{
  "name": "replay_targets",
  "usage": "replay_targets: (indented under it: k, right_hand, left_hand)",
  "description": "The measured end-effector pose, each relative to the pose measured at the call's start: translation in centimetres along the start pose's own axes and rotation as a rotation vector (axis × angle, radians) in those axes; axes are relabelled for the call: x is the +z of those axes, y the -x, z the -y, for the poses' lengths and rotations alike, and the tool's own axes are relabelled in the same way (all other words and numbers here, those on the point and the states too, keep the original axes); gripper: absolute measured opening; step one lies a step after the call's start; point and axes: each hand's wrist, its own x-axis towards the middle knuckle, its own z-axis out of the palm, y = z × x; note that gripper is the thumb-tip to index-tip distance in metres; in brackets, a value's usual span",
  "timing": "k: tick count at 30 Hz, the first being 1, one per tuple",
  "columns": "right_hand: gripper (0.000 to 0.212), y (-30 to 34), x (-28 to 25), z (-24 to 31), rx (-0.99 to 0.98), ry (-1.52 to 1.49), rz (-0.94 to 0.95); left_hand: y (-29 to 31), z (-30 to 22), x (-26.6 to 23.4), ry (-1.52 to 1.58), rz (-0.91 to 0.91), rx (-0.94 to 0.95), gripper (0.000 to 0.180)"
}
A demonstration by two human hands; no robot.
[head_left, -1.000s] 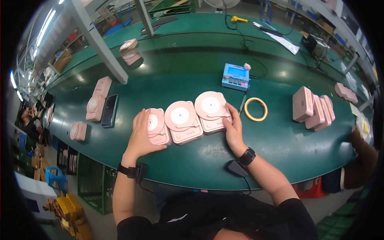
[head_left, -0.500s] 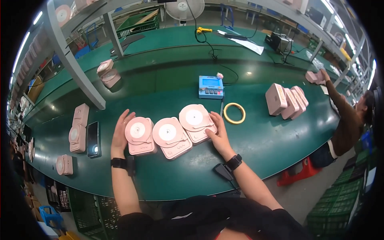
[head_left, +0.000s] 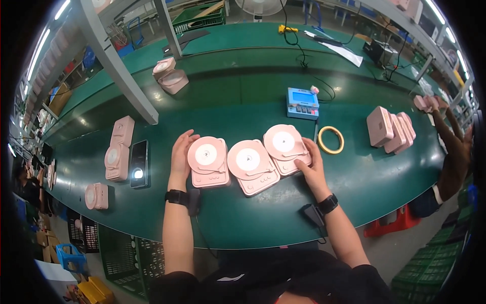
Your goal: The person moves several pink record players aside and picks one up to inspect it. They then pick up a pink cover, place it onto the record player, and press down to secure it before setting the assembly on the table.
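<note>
Three pink toy record players with white discs stand side by side before me on the green table. My left hand [head_left: 180,156] rests its outstretched fingers along the outer side of the left record player [head_left: 209,179]. Between the other two sits the middle record player [head_left: 261,185], slightly tilted and nearer to me, untouched by either hand. The right record player [head_left: 287,164] is set a bit farther back. My right hand [head_left: 315,171] grips its right side, thumb on the base's front and fingers behind the edge.
Behind them are a blue device with a screen [head_left: 302,103] and a yellow tape roll [head_left: 331,140]. More pink units [head_left: 380,126] stand right, others [head_left: 117,162] left beside a phone [head_left: 139,163]. A post [head_left: 121,71] rises at the left. A co-worker [head_left: 450,152] reaches over the far right.
The whole view has shifted, so the table's things appear farther right. My hands and the three record players keep nearly the same places relative to each other. The co-worker's arms have moved.
</note>
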Motion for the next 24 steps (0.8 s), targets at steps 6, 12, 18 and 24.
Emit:
replay_targets:
  k: [6, 12, 18, 24]
  right_hand:
    - [0.055, -0.3, 0.1, 1.2, -0.084, 0.155, -0.009]
    - [0.035, 1.0, 0.3, 2.4, -0.412, 0.624, 0.131]
    - [0.03, 1.1, 0.3, 2.5, -0.451, 0.732, 0.159]
    - [0.027, 0.6, 1.5, 3.6, -0.462, 0.807, 0.165]
  left_hand:
    - [-0.8, -0.3, 0.3, 0.011, 0.023, 0.018, 0.035]
    - [-0.3, 0.1, -0.3, -0.01, 0.003, 0.018, 0.032]
    - [-0.2, -0.3, 0.5, -0.004, 0.005, 0.012, 0.03]
    - [-0.4, -0.4, 0.1, -0.025, -0.01, 0.016, 0.03]
